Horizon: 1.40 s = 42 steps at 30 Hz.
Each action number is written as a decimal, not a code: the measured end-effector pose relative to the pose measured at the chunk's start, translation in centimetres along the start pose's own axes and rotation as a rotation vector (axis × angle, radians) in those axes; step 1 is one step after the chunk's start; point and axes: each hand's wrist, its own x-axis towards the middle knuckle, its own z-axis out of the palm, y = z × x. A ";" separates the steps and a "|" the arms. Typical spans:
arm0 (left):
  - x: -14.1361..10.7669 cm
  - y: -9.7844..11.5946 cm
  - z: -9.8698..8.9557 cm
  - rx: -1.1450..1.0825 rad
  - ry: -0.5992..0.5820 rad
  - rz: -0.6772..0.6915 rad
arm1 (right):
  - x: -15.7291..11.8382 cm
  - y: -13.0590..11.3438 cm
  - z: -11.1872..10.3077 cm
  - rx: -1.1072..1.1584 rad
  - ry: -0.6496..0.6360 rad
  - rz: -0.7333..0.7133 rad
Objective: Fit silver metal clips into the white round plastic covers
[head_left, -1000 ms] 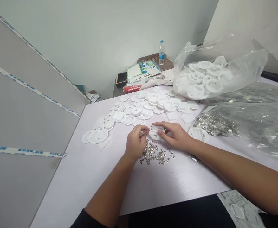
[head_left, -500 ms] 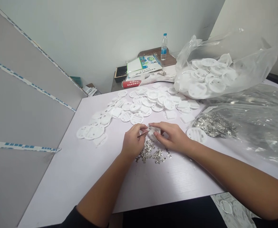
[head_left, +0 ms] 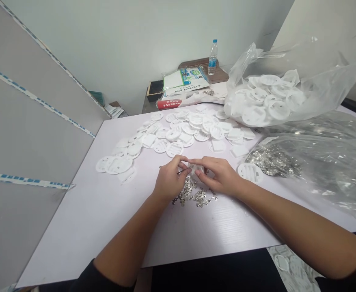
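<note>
My left hand (head_left: pixel 169 178) is closed, with a thin dark metal tool (head_left: pixel 182 171) between its fingers and thumb. The tool points right, towards a white plastic piece (head_left: pixel 195 167) that my right hand (head_left: pixel 219 173) grips with thumb and fingers. Its outline is mostly covered by the fingers, and the tips of both hands nearly meet over it. Just below, small shiny metal parts (head_left: pixel 200 198) lie in a loose pile on the table. Beyond the hands, many round white plastic covers (head_left: pixel 174 149) are spread in overlapping heaps.
A clear bag (head_left: pixel 314 99) full of white covers stands at the back right. Before it lies another bag of metal parts (head_left: pixel 273 160), beside a single white cover (head_left: pixel 250 172). A grey partition (head_left: pixel 37 134) borders the left. A water bottle (head_left: pixel 213 59) stands behind.
The view has shifted slightly. Both hands stay at the same spot over the white piece, with only small finger movements; the left fingers have drawn nearer to the right ones.
</note>
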 end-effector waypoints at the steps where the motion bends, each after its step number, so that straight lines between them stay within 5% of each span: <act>1: 0.0 0.0 0.0 -0.002 0.015 0.012 | 0.0 0.0 0.0 0.020 0.001 0.031; 12: 0.1 -0.2 -0.1 -0.135 0.008 0.016 | 0.1 0.3 -0.3 0.132 0.048 0.238; 17: 0.4 -0.9 -0.2 -0.381 -0.078 -0.162 | 0.2 0.3 -0.6 0.163 0.054 0.212; 21: 0.8 -0.7 -0.5 -0.565 -0.128 -0.179 | 0.1 0.5 -0.7 0.178 0.058 0.188; 36: 0.5 0.3 -1.3 -0.786 -0.221 -0.321 | -0.2 1.3 -0.4 0.359 -0.017 0.068; 42: 0.4 0.1 -1.1 -0.834 -0.318 -0.301 | -0.4 0.5 -0.3 0.168 0.004 0.066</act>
